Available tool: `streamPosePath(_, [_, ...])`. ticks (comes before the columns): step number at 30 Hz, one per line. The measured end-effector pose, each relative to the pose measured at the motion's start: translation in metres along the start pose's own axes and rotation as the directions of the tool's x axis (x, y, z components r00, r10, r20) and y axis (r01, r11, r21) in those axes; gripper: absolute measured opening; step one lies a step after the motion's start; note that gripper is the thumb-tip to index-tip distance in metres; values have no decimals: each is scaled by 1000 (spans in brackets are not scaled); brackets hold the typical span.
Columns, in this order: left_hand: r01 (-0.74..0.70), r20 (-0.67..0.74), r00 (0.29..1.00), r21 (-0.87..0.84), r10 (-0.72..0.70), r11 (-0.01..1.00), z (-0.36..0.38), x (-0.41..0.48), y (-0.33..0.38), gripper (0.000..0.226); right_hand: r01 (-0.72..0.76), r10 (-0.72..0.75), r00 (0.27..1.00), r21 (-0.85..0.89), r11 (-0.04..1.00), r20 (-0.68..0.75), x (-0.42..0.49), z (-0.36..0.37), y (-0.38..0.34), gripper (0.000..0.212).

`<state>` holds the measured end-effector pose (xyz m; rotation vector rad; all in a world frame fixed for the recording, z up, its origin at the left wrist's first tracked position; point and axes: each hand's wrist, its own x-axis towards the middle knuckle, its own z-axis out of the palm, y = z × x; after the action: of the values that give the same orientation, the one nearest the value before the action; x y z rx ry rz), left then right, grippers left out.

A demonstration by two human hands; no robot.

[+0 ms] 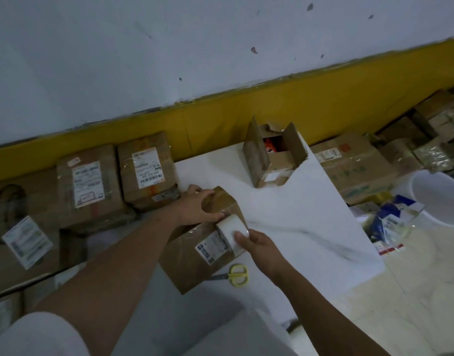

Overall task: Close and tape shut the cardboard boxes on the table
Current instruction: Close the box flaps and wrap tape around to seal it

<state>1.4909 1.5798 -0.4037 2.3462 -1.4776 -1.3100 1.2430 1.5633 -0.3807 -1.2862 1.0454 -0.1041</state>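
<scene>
A closed cardboard box (192, 255) with a shipping label lies on the white table (310, 227), near its front. My left hand (195, 205) grips the box's far end, thumb and fingers curled over the top edge. My right hand (259, 246) holds a roll of clear tape (232, 233) against the box's right side, and glossy tape runs over the box top. A second cardboard box (272, 156) stands farther back on the table with its flaps up and red contents showing.
Yellow-handled scissors (236, 274) lie on the table beside the near box. Taped, labelled parcels (92, 186) crowd the floor at left by the yellow wall base. More cartons (356, 165), a white bucket (441, 199) and blue-white packets (390, 219) sit at right.
</scene>
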Motion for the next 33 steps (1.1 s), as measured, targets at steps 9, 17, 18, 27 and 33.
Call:
streamPosePath(9, [-50, 69, 997, 139, 41, 989, 16, -15, 23, 125, -139, 120, 989, -248, 959, -89, -1, 1, 34, 45])
streamPosePath(17, [-56, 21, 998, -149, 60, 987, -5, 6, 32, 73, 63, -85, 992, -220, 973, -93, -11, -19, 5, 36])
streamPosePath(18, [-76, 30, 996, -150, 82, 986, -9, 8, 33, 74, 83, -107, 991, -261, 962, -77, -3, -19, 5, 36])
streamPosePath(27, [105, -249, 968, 325, -22, 940, 21, 46, 10, 44, 100, -147, 967, -224, 969, -207, 68, -4, -6, 41])
streamPosePath(33, [178, -212, 971, 321, -112, 930, 34, 64, -1, 53, 7, -137, 963, -490, 872, -231, 64, 0, -21, 49])
